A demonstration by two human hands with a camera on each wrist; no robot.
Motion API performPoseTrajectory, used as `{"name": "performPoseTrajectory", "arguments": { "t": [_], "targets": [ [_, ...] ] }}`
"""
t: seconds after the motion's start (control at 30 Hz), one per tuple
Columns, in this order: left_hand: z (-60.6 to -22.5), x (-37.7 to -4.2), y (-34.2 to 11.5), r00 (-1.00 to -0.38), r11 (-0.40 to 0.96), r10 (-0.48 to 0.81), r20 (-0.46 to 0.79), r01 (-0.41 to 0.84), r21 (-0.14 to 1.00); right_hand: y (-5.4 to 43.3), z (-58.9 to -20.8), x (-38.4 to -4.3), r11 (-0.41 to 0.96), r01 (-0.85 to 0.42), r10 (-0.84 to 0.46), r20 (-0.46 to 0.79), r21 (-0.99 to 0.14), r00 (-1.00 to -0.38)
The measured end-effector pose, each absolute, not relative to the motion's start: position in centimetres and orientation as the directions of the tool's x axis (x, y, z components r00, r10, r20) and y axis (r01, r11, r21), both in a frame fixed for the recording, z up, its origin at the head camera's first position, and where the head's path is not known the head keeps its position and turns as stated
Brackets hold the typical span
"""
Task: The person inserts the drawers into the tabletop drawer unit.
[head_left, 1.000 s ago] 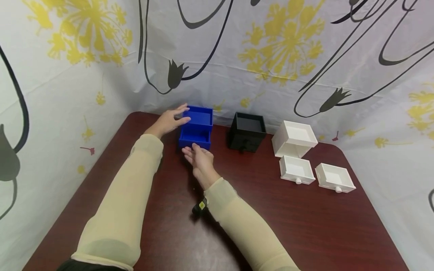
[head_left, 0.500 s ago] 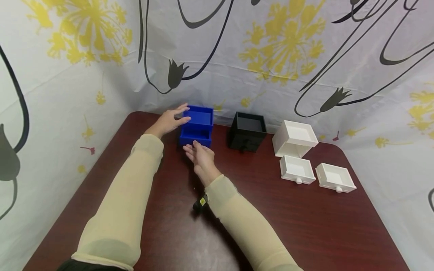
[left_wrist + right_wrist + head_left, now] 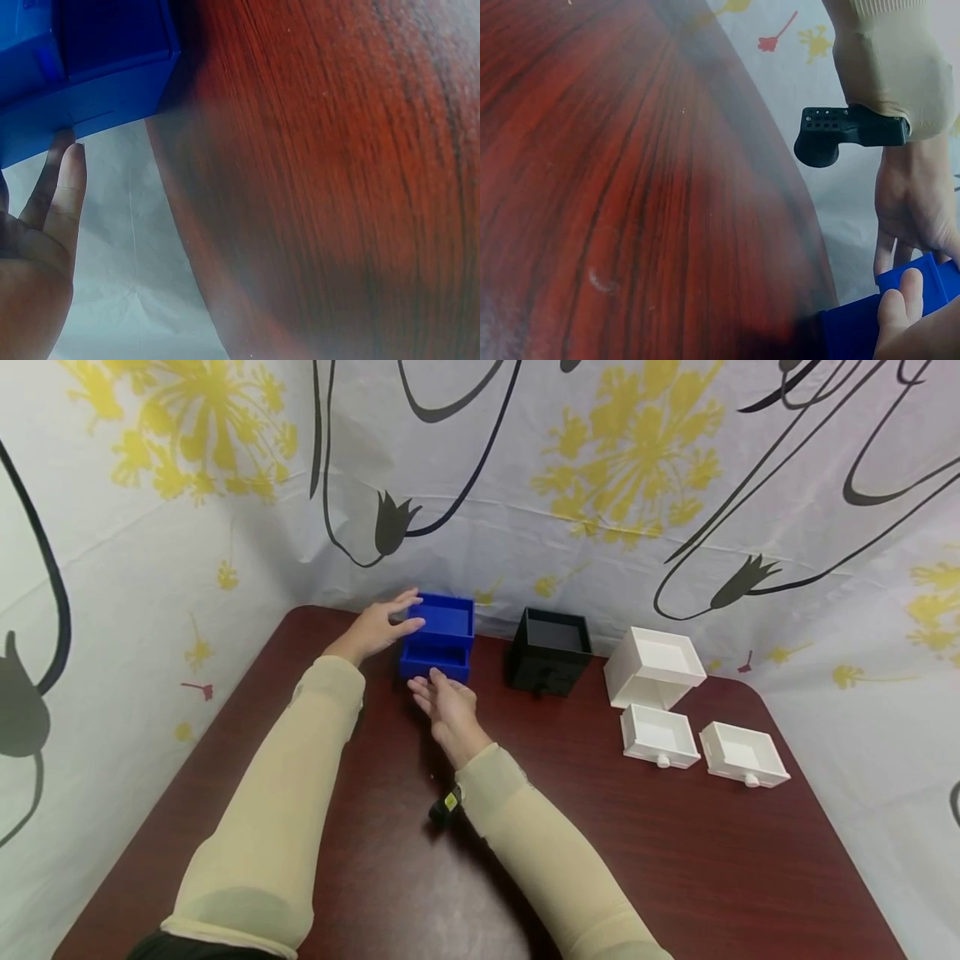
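A blue drawer cabinet [image 3: 444,617] stands at the back left of the table, its lower drawer [image 3: 435,672] partly pulled out. At the cabinet's left side is my left hand [image 3: 377,625], holding it between the thumb near the front and fingers toward the back. The left wrist view shows two straight fingertips [image 3: 69,150] touching a blue face; the thumb is hidden there. My right hand [image 3: 452,708] is palm up before the drawer, straight fingertips against its front. In the right wrist view, its fingers [image 3: 901,301] lie over the blue drawer front.
Right of the blue cabinet stands a black drawer cabinet [image 3: 550,652]. Farther right is an open-fronted white cabinet [image 3: 654,667], with two white drawers, one in front [image 3: 658,737] and one beside it [image 3: 744,753]. A patterned cloth [image 3: 480,485] hangs behind the table [image 3: 645,852].
The blue drawer has slid slightly inward, with my right hand moving forward along with it. My left hand stays at the cabinet's side.
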State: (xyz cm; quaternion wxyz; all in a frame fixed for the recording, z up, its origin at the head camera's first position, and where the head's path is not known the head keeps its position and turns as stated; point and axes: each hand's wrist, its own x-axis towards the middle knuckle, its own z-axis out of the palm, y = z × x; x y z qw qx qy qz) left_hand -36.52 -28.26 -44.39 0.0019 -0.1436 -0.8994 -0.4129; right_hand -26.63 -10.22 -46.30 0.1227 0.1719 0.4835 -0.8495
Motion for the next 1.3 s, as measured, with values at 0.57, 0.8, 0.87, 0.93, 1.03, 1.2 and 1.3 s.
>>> {"name": "performPoseTrajectory", "arguments": {
  "t": [0.57, 0.8, 0.87, 0.93, 1.03, 1.2, 1.3],
  "targets": [
    [-44.6, -36.5, -28.3, -0.957, 0.599, 0.256, 0.136, 0.267, 0.755, -10.3, -46.4, -27.4, -0.494, 0.401, -0.055, -0.433, -0.771, -0.9],
    [-44.5, -36.5, -28.3, -0.958, 0.601, 0.256, 0.128, 0.262, 0.756, -10.4, -46.3, -28.1, -0.501, 0.402, -0.048, -0.439, -0.767, -0.897],
    [-44.4, -36.4, -28.3, -0.958, 0.604, 0.256, 0.132, 0.265, 0.752, -10.4, -46.3, -28.1, -0.499, 0.397, -0.047, -0.434, -0.77, -0.9],
    [-44.3, -36.4, -28.3, -0.958, 0.608, 0.255, 0.135, 0.267, 0.748, -10.4, -46.3, -28.1, -0.498, 0.394, -0.047, -0.43, -0.772, -0.902],
    [-44.4, -36.4, -28.3, -0.958, 0.612, 0.252, 0.137, 0.267, 0.744, -10.5, -46.3, -28.1, -0.496, 0.395, -0.048, -0.43, -0.773, -0.902],
    [-44.4, -36.4, -28.3, -0.958, 0.609, 0.253, 0.134, 0.265, 0.748, -10.4, -46.4, -28.4, -0.496, 0.402, -0.049, -0.438, -0.769, -0.898],
    [-44.5, -36.4, -28.3, -0.958, 0.606, 0.254, 0.136, 0.267, 0.749, -10.3, -46.4, -28.5, -0.495, 0.404, -0.051, -0.438, -0.77, -0.897]
  ]
}}
